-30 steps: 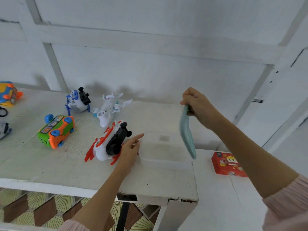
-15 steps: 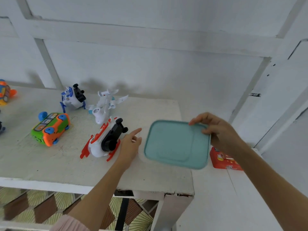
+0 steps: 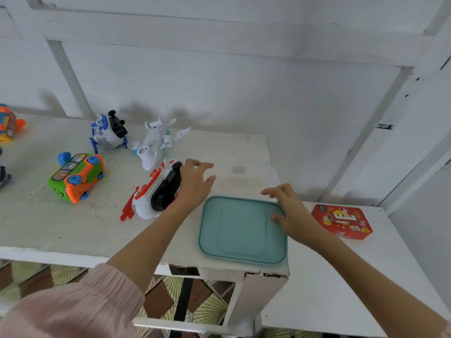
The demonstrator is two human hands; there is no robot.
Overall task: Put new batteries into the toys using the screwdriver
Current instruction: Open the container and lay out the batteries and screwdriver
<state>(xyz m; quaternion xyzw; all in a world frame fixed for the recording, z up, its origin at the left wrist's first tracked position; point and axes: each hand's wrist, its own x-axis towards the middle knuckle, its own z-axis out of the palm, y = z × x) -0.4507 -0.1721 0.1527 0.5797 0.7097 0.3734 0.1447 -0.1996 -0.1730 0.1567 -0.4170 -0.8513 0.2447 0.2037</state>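
Observation:
A teal lid (image 3: 241, 230) lies flat on the white table (image 3: 73, 228) near its front right corner. My right hand (image 3: 290, 211) rests at the lid's far right corner, fingers relaxed and thumb on its edge. Behind the lid stands a clear plastic container (image 3: 244, 176), faint against the tabletop. My left hand (image 3: 195, 184) hovers with spread fingers at the container's left rim, right beside a red-and-white toy with a black underside (image 3: 151, 193) that lies on its side. No screwdriver or batteries are visible.
Further left lie a white toy airplane (image 3: 156, 142), a blue-and-white toy (image 3: 109, 130), a green-and-orange bus (image 3: 75, 176) and an orange toy (image 3: 8, 125) at the frame's edge. A red box (image 3: 341, 220) sits on a lower white surface (image 3: 329, 276) to the right.
My right hand has brought the teal lid from upright in the air down flat onto the table and loosened its grip. My left hand shifted slightly up along the red-and-white toy.

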